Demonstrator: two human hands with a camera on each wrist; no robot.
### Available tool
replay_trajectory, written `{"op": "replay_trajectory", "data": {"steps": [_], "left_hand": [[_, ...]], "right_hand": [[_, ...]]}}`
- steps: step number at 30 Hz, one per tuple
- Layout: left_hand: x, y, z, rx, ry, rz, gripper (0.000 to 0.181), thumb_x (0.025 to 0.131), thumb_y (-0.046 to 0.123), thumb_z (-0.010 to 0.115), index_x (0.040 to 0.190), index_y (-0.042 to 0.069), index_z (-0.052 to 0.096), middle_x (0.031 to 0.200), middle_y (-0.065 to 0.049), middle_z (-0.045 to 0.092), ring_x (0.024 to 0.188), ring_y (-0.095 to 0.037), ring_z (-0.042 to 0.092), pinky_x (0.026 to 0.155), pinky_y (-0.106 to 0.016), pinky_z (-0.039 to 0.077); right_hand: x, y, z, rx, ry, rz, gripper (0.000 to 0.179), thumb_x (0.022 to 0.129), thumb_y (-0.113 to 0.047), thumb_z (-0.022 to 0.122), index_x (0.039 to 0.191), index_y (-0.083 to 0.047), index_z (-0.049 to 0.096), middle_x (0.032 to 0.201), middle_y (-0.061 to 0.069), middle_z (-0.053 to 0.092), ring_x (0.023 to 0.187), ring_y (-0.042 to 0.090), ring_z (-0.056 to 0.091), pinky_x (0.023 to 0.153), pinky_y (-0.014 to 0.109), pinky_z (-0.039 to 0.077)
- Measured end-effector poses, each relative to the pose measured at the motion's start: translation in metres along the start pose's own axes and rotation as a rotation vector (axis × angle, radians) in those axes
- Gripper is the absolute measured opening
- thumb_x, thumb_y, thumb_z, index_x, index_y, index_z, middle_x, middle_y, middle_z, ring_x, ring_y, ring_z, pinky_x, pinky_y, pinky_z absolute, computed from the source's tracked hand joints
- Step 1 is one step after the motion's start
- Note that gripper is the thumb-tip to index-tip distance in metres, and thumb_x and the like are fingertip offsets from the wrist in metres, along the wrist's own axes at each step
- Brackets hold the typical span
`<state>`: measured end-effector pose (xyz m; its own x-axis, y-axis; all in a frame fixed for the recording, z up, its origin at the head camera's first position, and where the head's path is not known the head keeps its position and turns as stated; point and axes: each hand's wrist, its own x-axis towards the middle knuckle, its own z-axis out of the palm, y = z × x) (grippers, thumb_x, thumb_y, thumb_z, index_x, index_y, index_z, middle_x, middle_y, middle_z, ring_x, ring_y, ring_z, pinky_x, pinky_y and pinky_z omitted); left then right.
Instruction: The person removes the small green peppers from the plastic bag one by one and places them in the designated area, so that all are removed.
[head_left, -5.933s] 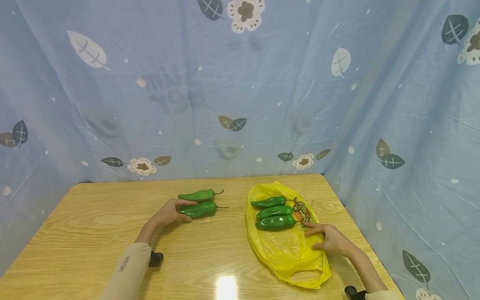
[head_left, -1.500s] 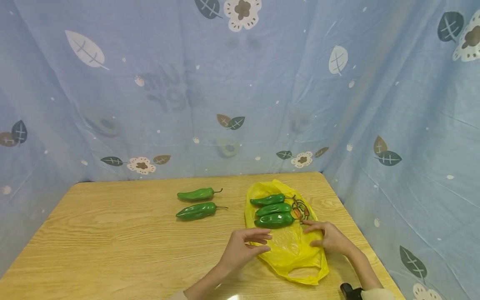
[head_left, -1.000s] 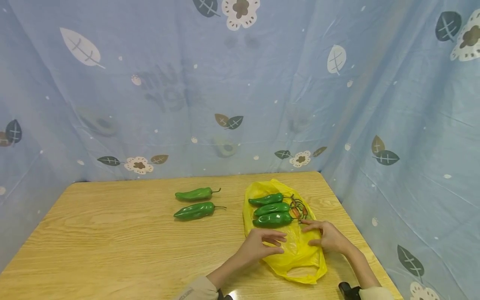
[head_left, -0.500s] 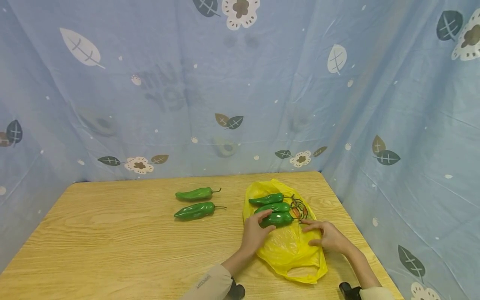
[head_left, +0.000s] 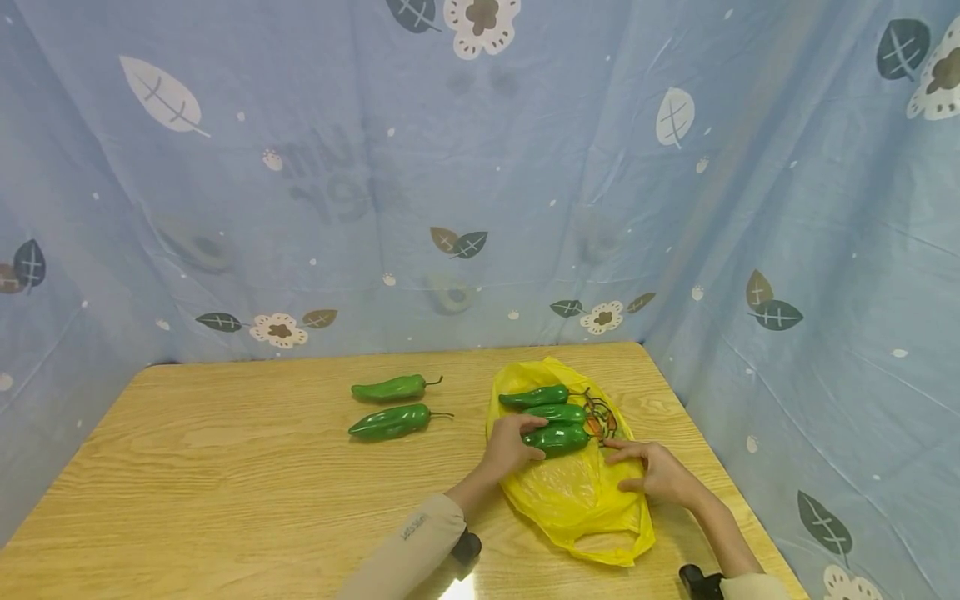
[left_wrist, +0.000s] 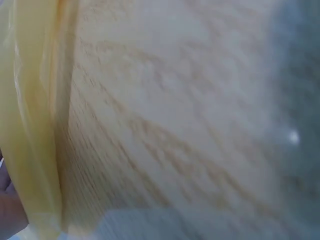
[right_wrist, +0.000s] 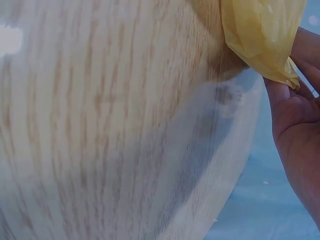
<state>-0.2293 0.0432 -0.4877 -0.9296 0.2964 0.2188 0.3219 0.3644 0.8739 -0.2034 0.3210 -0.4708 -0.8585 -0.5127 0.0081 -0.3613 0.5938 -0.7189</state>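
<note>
A yellow plastic bag (head_left: pixel 570 492) lies flat toward the right of the table, with three green peppers side by side on it. My left hand (head_left: pixel 508 448) grips the blunt end of the nearest green pepper (head_left: pixel 561 441), fingers on its far side and thumb on its near side. Just beyond lie the middle pepper (head_left: pixel 562 412) and the far pepper (head_left: pixel 534 397). At the bag's right edge, my right hand (head_left: pixel 662 477) holds the plastic between thumb and fingers; in the right wrist view, the bag's corner (right_wrist: pixel 257 40) hangs by the thumb.
Two more green peppers, one farther back (head_left: pixel 390 388) and one nearer (head_left: pixel 390 422), lie left of the bag on the wooden table (head_left: pixel 225 467). Orange and dark print (head_left: pixel 600 419) shows on the bag. A blue patterned curtain (head_left: pixel 337 275) stands behind and at both sides.
My left hand let go of a pepper on the left, crossed right to the bag and took hold of the nearest pepper there. That pepper shifted slightly right. My right hand stayed at the bag.
</note>
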Motion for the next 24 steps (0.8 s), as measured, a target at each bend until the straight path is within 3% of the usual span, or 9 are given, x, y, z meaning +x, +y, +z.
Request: {"op": "replay_trajectory", "data": {"steps": [3, 9, 13, 16, 20, 24], "left_hand": [[0.001, -0.001, -0.001, 0.045, -0.072, -0.015, 0.043, 0.072, -0.004, 0.08, 0.113, 0.0, 0.069, 0.114, -0.013, 0.068, 0.108, -0.03, 0.062, 0.089, -0.036, 0.052], [0.0, -0.003, 0.002, 0.132, -0.131, -0.027, 0.048, 0.072, 0.0, 0.082, 0.118, 0.002, 0.067, 0.119, -0.012, 0.066, 0.112, -0.028, 0.06, 0.092, -0.034, 0.051], [0.001, -0.002, 0.003, 0.232, -0.18, -0.013, 0.055, 0.072, 0.004, 0.083, 0.124, 0.003, 0.064, 0.125, -0.011, 0.063, 0.119, -0.027, 0.055, 0.096, -0.032, 0.048], [0.003, 0.0, -0.001, 0.268, -0.22, 0.012, 0.054, 0.078, 0.008, 0.079, 0.128, 0.0, 0.06, 0.129, -0.012, 0.06, 0.123, -0.027, 0.052, 0.099, -0.034, 0.046], [0.007, 0.006, -0.013, 0.257, -0.268, 0.038, 0.052, 0.087, 0.013, 0.072, 0.133, -0.003, 0.054, 0.134, -0.016, 0.056, 0.125, -0.028, 0.05, 0.1, -0.036, 0.045], [0.006, 0.013, -0.027, 0.19, -0.24, 0.045, 0.052, 0.088, 0.015, 0.07, 0.134, -0.003, 0.052, 0.135, -0.016, 0.055, 0.124, -0.028, 0.051, 0.099, -0.038, 0.046]], "right_hand": [[0.0, -0.001, 0.0, -0.004, -0.001, -0.001, 0.034, 0.078, -0.007, 0.077, 0.111, 0.0, 0.07, 0.135, 0.026, 0.051, 0.127, 0.053, 0.036, 0.093, 0.009, 0.035], [-0.001, 0.0, 0.001, -0.007, -0.002, -0.004, 0.034, 0.078, -0.008, 0.077, 0.111, 0.0, 0.07, 0.135, 0.025, 0.051, 0.127, 0.052, 0.036, 0.093, 0.01, 0.035], [-0.002, 0.001, 0.001, -0.001, 0.001, -0.005, 0.034, 0.078, -0.008, 0.078, 0.111, -0.001, 0.07, 0.135, 0.025, 0.051, 0.127, 0.053, 0.036, 0.093, 0.01, 0.034], [-0.002, 0.002, 0.001, 0.002, 0.004, -0.005, 0.034, 0.078, -0.008, 0.078, 0.111, -0.001, 0.07, 0.135, 0.025, 0.051, 0.128, 0.052, 0.036, 0.093, 0.009, 0.033], [-0.002, 0.002, 0.0, -0.004, 0.011, -0.001, 0.034, 0.078, -0.01, 0.078, 0.111, -0.002, 0.07, 0.135, 0.024, 0.051, 0.128, 0.051, 0.036, 0.095, 0.009, 0.032], [-0.002, 0.001, -0.001, -0.002, 0.01, 0.009, 0.034, 0.079, -0.009, 0.078, 0.111, -0.002, 0.07, 0.136, 0.024, 0.051, 0.128, 0.052, 0.035, 0.093, 0.01, 0.034]]}}
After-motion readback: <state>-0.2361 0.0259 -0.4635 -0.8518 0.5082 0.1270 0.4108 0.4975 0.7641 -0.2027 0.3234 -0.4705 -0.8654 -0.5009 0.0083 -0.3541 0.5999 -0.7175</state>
